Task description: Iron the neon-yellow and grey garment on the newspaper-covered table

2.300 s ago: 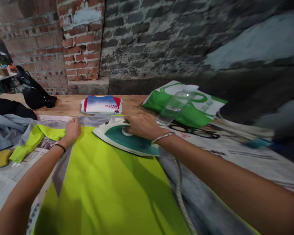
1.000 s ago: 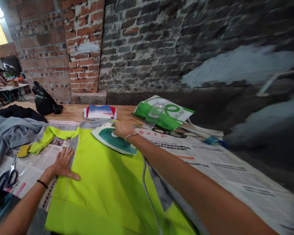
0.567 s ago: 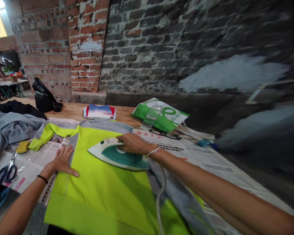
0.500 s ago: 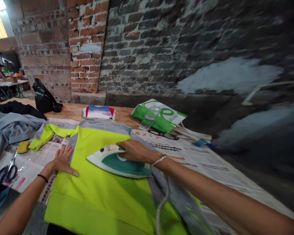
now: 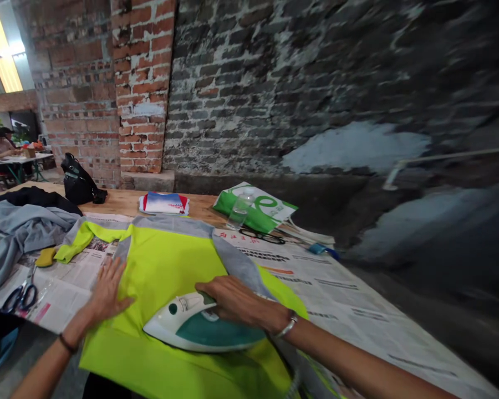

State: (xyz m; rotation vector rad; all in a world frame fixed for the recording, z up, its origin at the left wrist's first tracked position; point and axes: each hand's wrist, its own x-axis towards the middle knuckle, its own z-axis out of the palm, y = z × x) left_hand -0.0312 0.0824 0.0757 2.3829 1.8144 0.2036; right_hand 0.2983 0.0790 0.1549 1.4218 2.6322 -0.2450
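Behind everything stands an old brick wall (image 5: 241, 83) with patches of white. In front of the wall is a long wooden surface (image 5: 120, 202), and sheets of newspaper (image 5: 349, 293) cover much of it. A big, bright yellow shirt (image 5: 170, 260) with grey parts at the shoulders lies flat on the paper, and a heap of grey cloth (image 5: 20, 233) sits to the left of it. Farther back are a folded shirt (image 5: 163, 203), a black bag (image 5: 78, 180), and a green and white bag (image 5: 253, 208) with a clear bottle (image 5: 240, 209) in front of it. A pair of scissors (image 5: 20, 297) lies on the paper at the left. On the yellow shirt, close to the person, sits a green and white steam iron (image 5: 203, 327). Its long side runs across the shirt, with the pointy tip to the left and the wide back end to the right. The right hand (image 5: 233, 299) is closed around the top of the iron, so it is the nearer hand. The left hand (image 5: 108, 291) is open with its fingers spread, pressing on the shirt and holding nothing (it is near the iron's tip, but not touching it).
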